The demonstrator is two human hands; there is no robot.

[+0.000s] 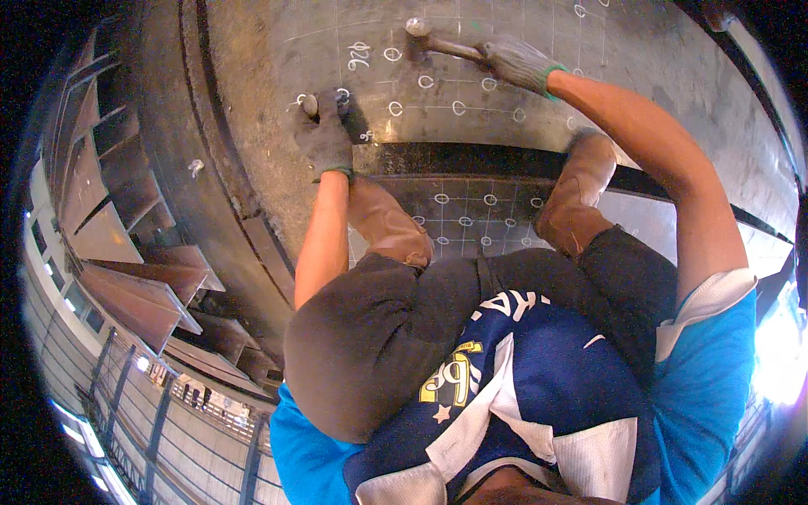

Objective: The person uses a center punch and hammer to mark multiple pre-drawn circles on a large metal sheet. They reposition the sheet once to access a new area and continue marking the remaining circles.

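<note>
Jutting from right-hand fingers point(495, 55): hammer point(451, 46)

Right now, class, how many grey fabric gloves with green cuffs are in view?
2. One grey fabric glove covers the left hand, holding a round-ended metal tool; the other covers the right hand, gripping a brown-handled hammer. None seems hidden.

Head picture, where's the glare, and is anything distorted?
Head view: washed-out glare at the right edge, black corners, the dark bar looks bowed by the fisheye; head view again, a soft sheen on the steel plate right of the left hand.
</note>
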